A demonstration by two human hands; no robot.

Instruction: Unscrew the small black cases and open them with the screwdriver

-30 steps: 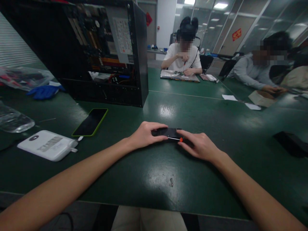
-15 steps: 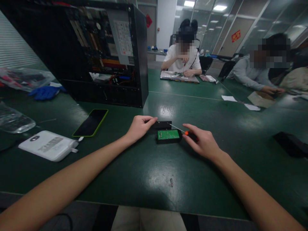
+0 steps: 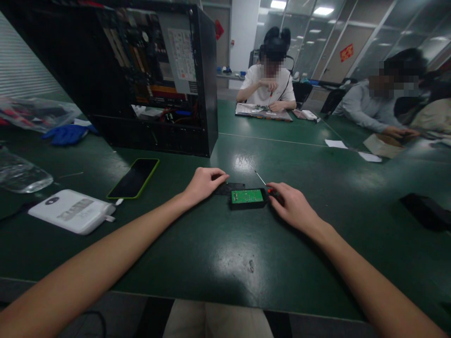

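Observation:
A small black case (image 3: 248, 205) sits on the green table with a green circuit board (image 3: 247, 195) facing up inside it. Just behind and to its left lies a thin black cover (image 3: 234, 187), flat on the tabletop. My left hand (image 3: 205, 183) is at the cover's left end, thumb and forefinger pinched together; whatever is between them is too small to make out. At the case's right side, my right hand (image 3: 294, 202) is wrapped round a screwdriver (image 3: 260, 178) with a red and dark handle, its thin shaft pointing up and left, clear of the case.
An opened computer tower (image 3: 207, 94) stands at the back left. Left of me lie a green-edged phone (image 3: 134, 178), a white power bank (image 3: 72, 211), a blue glove (image 3: 66, 134) and a clear plastic bag (image 3: 24, 173). A black block (image 3: 424, 211) is at right. People sit across the table.
The black cover has dropped flat and shifted left. The screwdriver's tip has come away from the cover and now points higher. My left hand has barely moved.

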